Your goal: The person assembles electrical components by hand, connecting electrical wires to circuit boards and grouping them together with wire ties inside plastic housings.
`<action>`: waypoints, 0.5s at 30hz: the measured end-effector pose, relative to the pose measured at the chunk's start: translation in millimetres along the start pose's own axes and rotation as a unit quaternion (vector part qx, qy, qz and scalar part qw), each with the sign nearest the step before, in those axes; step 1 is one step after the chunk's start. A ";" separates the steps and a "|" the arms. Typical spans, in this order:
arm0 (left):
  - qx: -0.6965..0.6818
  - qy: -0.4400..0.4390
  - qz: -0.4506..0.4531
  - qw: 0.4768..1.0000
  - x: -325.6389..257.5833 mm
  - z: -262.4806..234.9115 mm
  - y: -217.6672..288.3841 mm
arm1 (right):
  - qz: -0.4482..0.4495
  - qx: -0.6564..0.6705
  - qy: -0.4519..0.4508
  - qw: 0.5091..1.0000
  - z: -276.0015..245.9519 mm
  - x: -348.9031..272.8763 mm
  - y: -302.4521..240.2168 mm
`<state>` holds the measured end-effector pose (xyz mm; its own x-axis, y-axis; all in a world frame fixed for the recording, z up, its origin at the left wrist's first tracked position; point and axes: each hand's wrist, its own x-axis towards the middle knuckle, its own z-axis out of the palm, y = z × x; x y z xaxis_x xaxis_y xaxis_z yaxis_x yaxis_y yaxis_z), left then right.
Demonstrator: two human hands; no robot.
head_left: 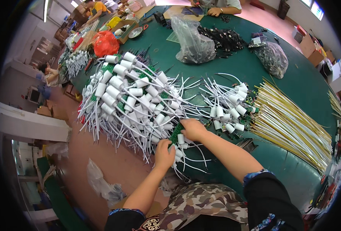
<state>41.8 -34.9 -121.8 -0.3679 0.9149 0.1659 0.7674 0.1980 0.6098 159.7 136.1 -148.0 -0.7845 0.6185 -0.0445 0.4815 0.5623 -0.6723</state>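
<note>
Workshop: busy assembly room with a pinkish floor; other people sit at the far edge and left side of the same table, their hands apart from the wearer's.
Table (293, 81): broad and round-edged, covered in dark green cloth, smooth and slightly worn at the near rim.
Socket pile (128, 96): the largest heap, white cylindrical plastic lamp sockets on stiff white leads, tangled with small green circuit boards; it lies left of centre and spills over the near edge.
Yellow rods (293, 123): thin, straight, glossy sticks fanned out to the right, well apart from both hands.
Clear bags (193, 40): crinkled plastic sacks of small dark parts at the far side.
Smaller socket cluster (228, 106): same white caps and wires, just right of the right hand.
Red bag (105, 43): soft, crumpled, far left.
Step in hand: judged as picking one wired board out of the heap's near fringe.
Green board (175, 134): flat, rigid, between the two hands at the table's near edge, white wires trailing off it.
Right hand (193, 129): curled, knuckles up, fingers pressed down on the board's far end.
Left hand (164, 152): closed around white leads just below the board; exact pinch hidden.
Next move: likely calls for a gentle, straight pull, since the springy wires snag neighbours easily.
</note>
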 end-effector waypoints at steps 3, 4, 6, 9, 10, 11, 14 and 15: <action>-0.039 -0.041 -0.035 0.998 -9.5 -8.4 -11.0 | 0.048 -0.014 0.034 0.998 10.9 -6.2 -8.2; -0.052 -0.056 -0.037 0.996 -12.3 -13.0 -8.8 | 0.044 -0.017 0.030 0.998 3.2 -11.8 -14.7; -0.077 -0.085 -0.067 0.991 -17.9 -25.0 -10.5 | -0.023 0.006 -0.075 0.997 -25.0 -33.0 -25.0; -0.069 -0.121 0.011 0.990 -12.7 -52.5 16.3 | -0.053 0.145 -0.092 0.984 -68.0 -75.1 -57.1; -0.069 -0.120 0.014 0.990 -6.7 -59.9 29.6 | -0.054 0.143 -0.089 0.984 -78.3 -84.6 -66.7; -0.121 -0.161 0.052 0.978 1.4 -66.6 42.1 | -0.060 0.175 -0.049 0.981 -86.0 -92.7 -74.4; -0.218 -0.245 0.076 0.942 36.0 -78.2 82.4 | -0.058 0.234 0.036 0.970 -100.1 -106.0 -81.1; -0.188 -0.261 0.085 0.943 44.4 -79.7 89.1 | 0.017 0.313 0.046 0.949 -99.3 -110.2 -82.1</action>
<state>52.0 -4.6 1.6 0.1267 0.9903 -0.0579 0.5150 -0.0158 0.8570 245.4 76.3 -14.5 -0.7218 0.6915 -0.0287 0.1573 0.1234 -0.9798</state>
